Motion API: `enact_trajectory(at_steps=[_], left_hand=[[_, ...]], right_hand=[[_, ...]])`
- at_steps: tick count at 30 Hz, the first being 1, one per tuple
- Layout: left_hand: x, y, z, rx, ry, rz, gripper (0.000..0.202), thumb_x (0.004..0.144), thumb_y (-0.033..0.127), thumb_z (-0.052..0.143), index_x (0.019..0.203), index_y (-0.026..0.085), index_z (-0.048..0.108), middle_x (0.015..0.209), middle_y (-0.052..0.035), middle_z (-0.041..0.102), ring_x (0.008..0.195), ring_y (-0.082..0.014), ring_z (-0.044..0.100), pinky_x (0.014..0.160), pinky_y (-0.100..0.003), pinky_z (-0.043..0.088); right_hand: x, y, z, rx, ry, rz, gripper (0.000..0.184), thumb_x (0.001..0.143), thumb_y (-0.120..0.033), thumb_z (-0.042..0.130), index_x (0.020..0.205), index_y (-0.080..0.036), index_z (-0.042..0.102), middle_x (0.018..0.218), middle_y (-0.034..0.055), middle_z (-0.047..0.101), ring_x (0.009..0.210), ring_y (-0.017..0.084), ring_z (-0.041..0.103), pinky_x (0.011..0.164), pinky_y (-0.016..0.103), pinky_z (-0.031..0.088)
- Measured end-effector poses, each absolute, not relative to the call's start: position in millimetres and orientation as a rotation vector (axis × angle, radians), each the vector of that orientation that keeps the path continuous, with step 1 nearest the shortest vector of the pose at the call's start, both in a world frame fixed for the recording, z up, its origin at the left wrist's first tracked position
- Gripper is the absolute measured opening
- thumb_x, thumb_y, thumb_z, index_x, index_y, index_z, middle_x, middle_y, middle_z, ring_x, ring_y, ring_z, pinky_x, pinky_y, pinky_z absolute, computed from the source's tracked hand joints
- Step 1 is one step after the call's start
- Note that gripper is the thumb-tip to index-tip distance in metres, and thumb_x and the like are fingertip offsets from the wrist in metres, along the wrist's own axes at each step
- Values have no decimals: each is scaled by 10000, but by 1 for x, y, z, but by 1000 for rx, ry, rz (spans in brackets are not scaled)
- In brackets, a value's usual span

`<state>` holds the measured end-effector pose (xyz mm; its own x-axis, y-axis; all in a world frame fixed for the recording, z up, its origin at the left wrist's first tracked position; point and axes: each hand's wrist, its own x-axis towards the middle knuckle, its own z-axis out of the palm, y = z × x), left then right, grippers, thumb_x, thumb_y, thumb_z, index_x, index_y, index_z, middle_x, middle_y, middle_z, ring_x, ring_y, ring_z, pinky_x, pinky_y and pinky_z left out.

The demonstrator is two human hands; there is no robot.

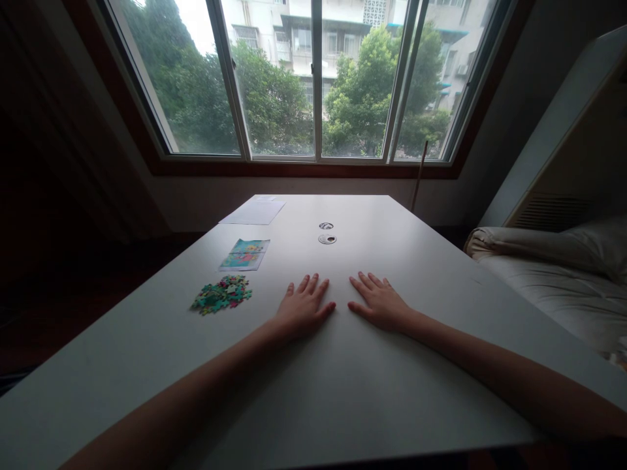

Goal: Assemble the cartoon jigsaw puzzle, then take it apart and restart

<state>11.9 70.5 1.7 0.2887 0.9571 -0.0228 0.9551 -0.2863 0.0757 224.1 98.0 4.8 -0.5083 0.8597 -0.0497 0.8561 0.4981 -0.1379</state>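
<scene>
My left hand (304, 305) lies flat, palm down, on the white table (353, 391), fingers stretched out and holding nothing. My right hand (379, 301) rests the same way just to its right, a small gap between the two thumbs. To the left of my left hand sits a heap of loose jigsaw pieces (222, 294), mostly green and pink. Behind the heap lies a colourful picture card (245, 254). Neither hand touches the pieces or the card.
A white sheet of paper (253, 211) lies at the far left of the table. Two round cable grommets (326, 239) sit in the table's middle, far side. A wide window (313, 78) stands behind. A bed with pillows (553, 261) is close on the right.
</scene>
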Motion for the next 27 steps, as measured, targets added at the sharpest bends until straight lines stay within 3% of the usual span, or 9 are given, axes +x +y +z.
enact_trajectory(at_steps=[27], left_hand=[[12, 69, 2, 2453, 1823, 67, 671, 852, 618, 157, 1394, 222, 180, 1460, -92, 117, 1325, -290, 96, 1014, -533, 130]], right_hand=[[225, 100, 2, -1527, -2688, 226, 741, 800, -666, 198, 1398, -230, 170, 1461, 99, 143, 1326, 297, 119, 1026, 510, 113]])
